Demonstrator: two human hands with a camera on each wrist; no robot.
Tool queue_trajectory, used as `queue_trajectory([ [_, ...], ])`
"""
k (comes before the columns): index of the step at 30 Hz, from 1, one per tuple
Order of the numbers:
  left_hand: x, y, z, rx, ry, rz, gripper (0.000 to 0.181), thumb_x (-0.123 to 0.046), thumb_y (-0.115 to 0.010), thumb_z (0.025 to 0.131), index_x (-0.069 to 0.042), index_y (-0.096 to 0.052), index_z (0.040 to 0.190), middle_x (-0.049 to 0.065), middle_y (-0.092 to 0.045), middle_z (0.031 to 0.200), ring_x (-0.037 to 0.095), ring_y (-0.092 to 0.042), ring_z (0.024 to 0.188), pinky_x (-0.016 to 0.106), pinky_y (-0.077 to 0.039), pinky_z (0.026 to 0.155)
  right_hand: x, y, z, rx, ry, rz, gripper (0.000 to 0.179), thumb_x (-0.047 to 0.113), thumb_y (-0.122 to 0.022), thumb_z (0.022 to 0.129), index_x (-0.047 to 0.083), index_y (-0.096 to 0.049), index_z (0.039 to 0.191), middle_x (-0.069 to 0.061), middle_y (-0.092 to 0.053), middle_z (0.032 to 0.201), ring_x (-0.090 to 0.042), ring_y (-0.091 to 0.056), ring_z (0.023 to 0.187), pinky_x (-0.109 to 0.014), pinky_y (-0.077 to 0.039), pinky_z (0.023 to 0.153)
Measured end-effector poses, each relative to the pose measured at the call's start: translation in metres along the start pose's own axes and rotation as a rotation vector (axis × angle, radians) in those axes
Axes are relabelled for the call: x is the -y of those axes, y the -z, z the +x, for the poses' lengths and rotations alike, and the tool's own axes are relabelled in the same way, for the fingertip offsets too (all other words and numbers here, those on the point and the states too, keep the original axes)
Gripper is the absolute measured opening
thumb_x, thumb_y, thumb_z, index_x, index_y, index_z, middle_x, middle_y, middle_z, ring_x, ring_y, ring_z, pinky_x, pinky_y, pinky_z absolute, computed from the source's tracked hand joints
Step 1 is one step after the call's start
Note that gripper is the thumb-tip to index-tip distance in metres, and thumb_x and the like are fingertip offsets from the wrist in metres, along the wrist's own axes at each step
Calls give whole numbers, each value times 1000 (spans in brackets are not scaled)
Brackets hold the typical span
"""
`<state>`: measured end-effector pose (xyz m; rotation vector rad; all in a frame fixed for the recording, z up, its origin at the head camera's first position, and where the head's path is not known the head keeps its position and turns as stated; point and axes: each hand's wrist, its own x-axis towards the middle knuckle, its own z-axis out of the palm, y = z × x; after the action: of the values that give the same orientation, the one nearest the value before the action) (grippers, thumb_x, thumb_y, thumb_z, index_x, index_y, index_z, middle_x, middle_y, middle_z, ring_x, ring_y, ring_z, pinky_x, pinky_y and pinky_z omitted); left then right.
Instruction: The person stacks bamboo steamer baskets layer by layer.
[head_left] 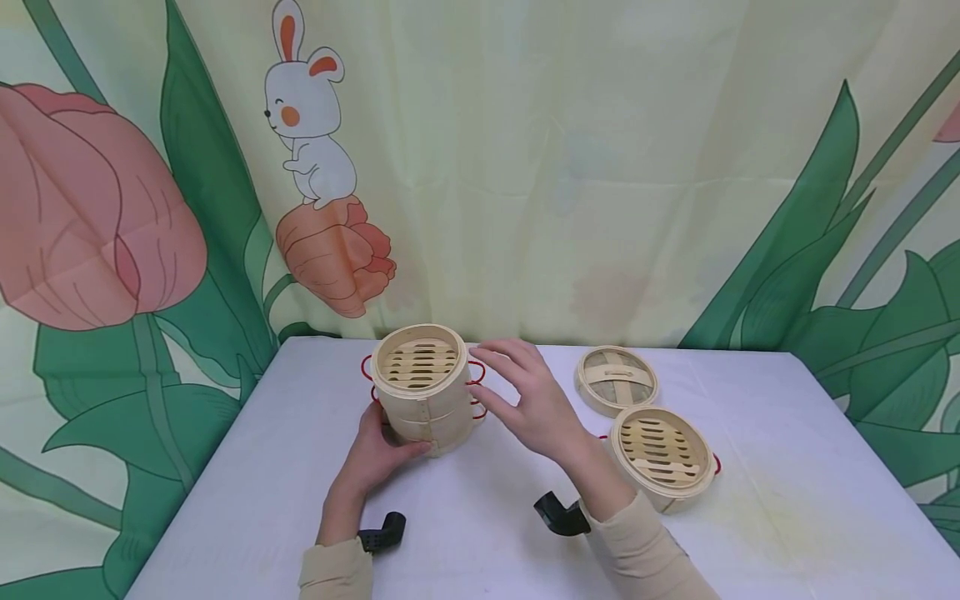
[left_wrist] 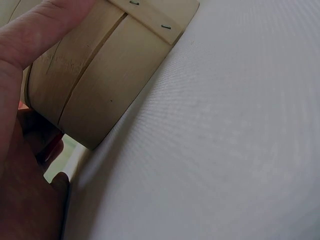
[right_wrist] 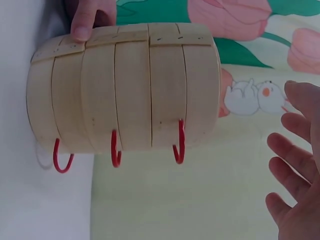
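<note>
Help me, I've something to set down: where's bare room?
White-topped table: bare left of the left hand and pale cylindrical bamboo stack; also right of the beige round slatted bamboo steamer. Crowded: steamer and round beige bamboo lid, close together.

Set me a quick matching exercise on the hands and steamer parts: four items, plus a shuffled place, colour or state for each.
Items:
1. Left hand
2. Right hand
3. Lid
4. Stack's handle loops

Descriptions:
A. Just beyond the single basket
B. Red
C. Gripping the basket stack low down
D. Holding nothing, apart from the stack

Pairs: 1-C, 2-D, 3-A, 4-B
</note>
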<state>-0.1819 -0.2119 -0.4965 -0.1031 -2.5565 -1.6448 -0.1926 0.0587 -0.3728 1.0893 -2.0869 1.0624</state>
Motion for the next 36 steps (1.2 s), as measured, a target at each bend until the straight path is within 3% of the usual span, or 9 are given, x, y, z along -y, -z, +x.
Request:
queue_trajectory([
  [23, 2, 0, 0, 3, -5, -22, 103, -23, -96, 70, -3, -32, 148, 17, -44, 145, 30, -38, 138, 48, -26, 116, -8, 41, -20, -53, 3, -64, 49, 3, -80, 81, 3, -66, 128, -10, -62, 126, -32, -52, 119, -42, -41, 100],
  [27, 1, 0, 0, 1, -5, -33, 103, -19, -95, 70, -4, -31, 150, 17, -43, 146, 31, -37, 140, 49, -24, 117, -9, 48, -25, -43, -12, -71, 47, 7, -79, 84, 4, -66, 129, -11, -61, 127, -32, -52, 121, -40, -39, 103],
  [29, -5, 0, -2, -1, 1, -37, 103, -15, -94, 71, -2, -29, 150, 20, -42, 147, 34, -36, 141, 50, -24, 117, -10, 51, -27, -43, -22, -71, 44, 12, -78, 88, 4, -66, 129, -11, -61, 127, -32, -51, 121, -38, -38, 104],
  [33, -30, 4, -10, 8, 15, -42, 100, -9, -92, 73, 4, -28, 149, 24, -41, 147, 38, -34, 141, 53, -23, 117, -11, 58, -33, -52, -39, -82, 40, 24, -73, 94, 5, -66, 129, -10, -61, 126, -32, -52, 120, -37, -37, 104],
  [36, -41, 5, -14, 12, 13, -43, 98, -9, -91, 74, 5, -29, 148, 25, -41, 147, 39, -35, 141, 54, -24, 117, -11, 63, -38, -57, -56, -87, 41, 19, -76, 91, 6, -66, 129, -10, -61, 127, -32, -52, 119, -36, -37, 103],
])
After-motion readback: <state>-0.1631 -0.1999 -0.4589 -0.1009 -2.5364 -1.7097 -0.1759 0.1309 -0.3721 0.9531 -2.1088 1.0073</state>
